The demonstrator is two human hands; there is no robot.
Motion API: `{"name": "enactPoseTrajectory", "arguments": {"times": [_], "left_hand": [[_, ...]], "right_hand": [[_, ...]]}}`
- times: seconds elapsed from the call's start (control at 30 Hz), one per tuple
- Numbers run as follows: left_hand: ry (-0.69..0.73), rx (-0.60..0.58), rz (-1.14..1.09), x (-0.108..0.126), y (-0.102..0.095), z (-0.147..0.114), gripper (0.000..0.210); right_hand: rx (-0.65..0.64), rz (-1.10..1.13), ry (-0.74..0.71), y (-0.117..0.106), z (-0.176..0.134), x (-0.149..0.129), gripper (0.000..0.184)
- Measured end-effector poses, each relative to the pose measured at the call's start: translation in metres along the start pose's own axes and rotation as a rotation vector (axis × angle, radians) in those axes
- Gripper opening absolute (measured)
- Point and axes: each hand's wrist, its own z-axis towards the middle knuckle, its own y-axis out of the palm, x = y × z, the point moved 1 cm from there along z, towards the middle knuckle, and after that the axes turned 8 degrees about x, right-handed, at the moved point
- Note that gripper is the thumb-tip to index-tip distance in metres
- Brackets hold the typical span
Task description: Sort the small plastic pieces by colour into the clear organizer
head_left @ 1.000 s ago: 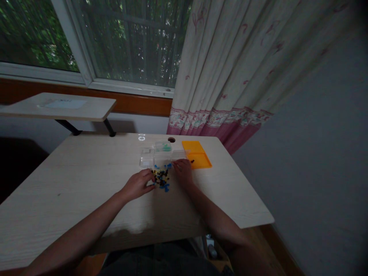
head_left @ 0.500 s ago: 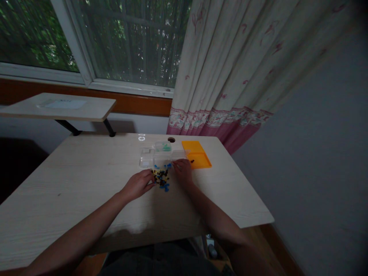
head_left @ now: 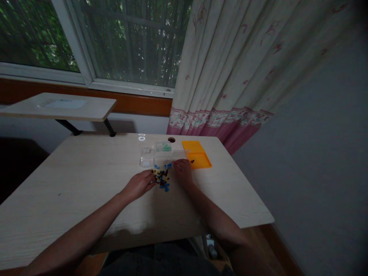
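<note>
A pile of small black, yellow and blue plastic pieces [head_left: 161, 178] lies loose on the table. At its left edge is my left hand [head_left: 140, 183], with fingers curled and thumb drawn in toward them; what they hold, if anything, is too small to name. Beyond the pile, several blue pieces [head_left: 167, 166] lie by a clear plastic box [head_left: 161, 159]. My right hand [head_left: 183, 171] is just right of these, between the box and a yellow tray [head_left: 202, 166]. Its fingertips are pinched together, and anything in them is too small to make out.
Behind stands a clear box [head_left: 159, 145] with green pieces; another clear box [head_left: 147, 162] is to the left. A few dark pieces [head_left: 192, 161] lie in the yellow tray. A raised shelf [head_left: 97, 106] occupies the back left. The table [head_left: 247, 199] ends near my body.
</note>
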Motion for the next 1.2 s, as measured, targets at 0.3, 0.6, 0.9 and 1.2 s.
{"name": "enactPoseTrajectory", "arguments": {"times": [0.3,0.6,0.9,1.2], "left_hand": [[0.036,-0.009,0.035,0.0,-0.001,0.001,0.018],[-0.03,0.001,-0.004,0.0,0.0,-0.001,0.014],[-0.159,0.132,-0.262,-0.002,-0.002,0.0,0.017],[-0.199,0.217,-0.436,0.002,0.004,0.002,0.026]], "right_hand": [[-0.003,0.011,0.006,-0.002,0.001,-0.002,0.02],[0.008,0.001,-0.124,-0.005,0.0,-0.009,0.015],[-0.1,0.04,-0.449,-0.007,-0.015,-0.038,0.015],[-0.098,0.019,-0.569,-0.01,-0.018,-0.056,0.016]]}}
